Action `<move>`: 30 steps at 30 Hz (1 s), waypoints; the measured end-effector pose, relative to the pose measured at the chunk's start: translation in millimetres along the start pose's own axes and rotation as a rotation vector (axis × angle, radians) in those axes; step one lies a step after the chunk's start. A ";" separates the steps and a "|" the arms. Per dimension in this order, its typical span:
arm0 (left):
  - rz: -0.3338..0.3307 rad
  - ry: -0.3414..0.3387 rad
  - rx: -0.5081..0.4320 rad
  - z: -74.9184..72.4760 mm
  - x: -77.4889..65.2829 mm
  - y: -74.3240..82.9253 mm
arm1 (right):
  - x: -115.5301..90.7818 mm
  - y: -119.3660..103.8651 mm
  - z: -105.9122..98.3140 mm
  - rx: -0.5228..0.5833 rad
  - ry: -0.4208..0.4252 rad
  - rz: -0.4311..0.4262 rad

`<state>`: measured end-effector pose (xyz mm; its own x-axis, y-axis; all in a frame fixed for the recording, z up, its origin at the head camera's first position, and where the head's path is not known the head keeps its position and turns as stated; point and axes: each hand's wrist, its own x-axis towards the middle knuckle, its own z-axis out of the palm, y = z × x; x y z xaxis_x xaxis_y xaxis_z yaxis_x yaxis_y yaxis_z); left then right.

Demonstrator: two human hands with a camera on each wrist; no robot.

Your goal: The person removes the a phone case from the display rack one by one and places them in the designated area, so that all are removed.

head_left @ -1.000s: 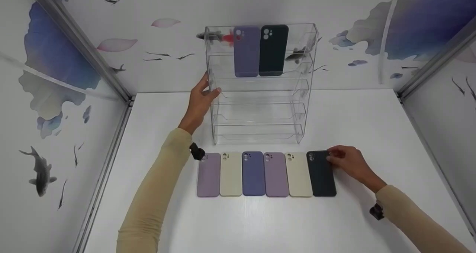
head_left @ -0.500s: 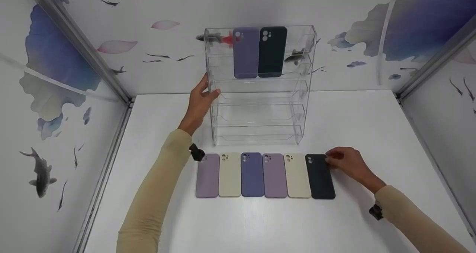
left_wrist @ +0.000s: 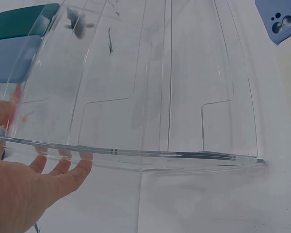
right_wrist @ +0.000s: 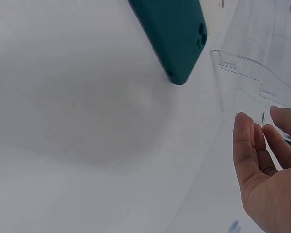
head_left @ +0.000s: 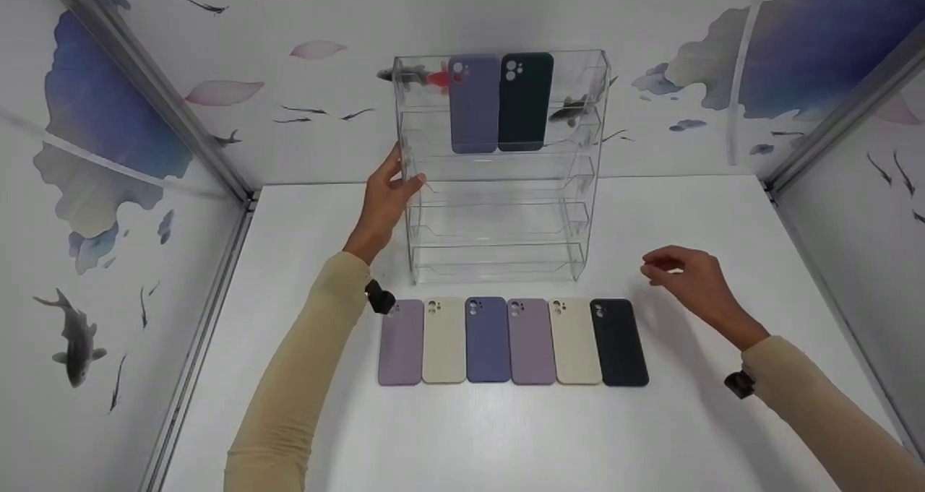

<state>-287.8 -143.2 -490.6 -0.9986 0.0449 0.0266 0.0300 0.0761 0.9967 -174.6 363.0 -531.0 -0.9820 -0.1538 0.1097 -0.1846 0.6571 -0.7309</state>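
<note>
A clear tiered display rack (head_left: 498, 221) stands at the back of the white table. My left hand (head_left: 383, 206) holds its left side panel, thumb at the front edge and fingers along the outside; the left wrist view shows the fingers (left_wrist: 70, 174) against the clear panel. Near the top of the rack, a purple phone case (head_left: 474, 105) and a dark green phone case (head_left: 526, 102) stand side by side. My right hand (head_left: 690, 282) hovers with nothing in it, behind and right of a dark phone case (head_left: 619, 342) on the table, fingers loosely bent.
Left of the dark case, a row holds a cream case (head_left: 576, 342), a mauve case (head_left: 532, 342), a blue-purple case (head_left: 488, 340), another cream case (head_left: 444, 342) and another mauve case (head_left: 401, 344). A patterned white wall (head_left: 311, 145) stands behind the rack.
My right hand has let go of the dark phone case's upper corner and moved up and slightly right, away from it. The left hand keeps its hold on the rack.
</note>
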 end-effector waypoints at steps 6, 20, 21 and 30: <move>-0.002 0.006 -0.002 -0.6 0.5 0.9 | 16.5 -22.2 -15.1 0.012 0.068 -0.068; -0.012 0.007 -0.002 -0.5 -0.7 0.4 | 52.8 -65.3 -35.1 0.052 0.164 -0.191; -0.011 0.006 0.001 -0.6 -0.9 0.6 | 56.1 -67.5 -35.6 0.055 0.169 -0.200; -0.007 0.011 0.010 0.3 -1.4 0.7 | 85.3 -92.7 -38.4 0.026 0.172 -0.216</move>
<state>-286.4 -142.9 -490.0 -0.9992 0.0339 0.0208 0.0236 0.0866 0.9960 -242.9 317.4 -428.0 -0.9129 -0.1591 0.3760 -0.3913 0.6035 -0.6947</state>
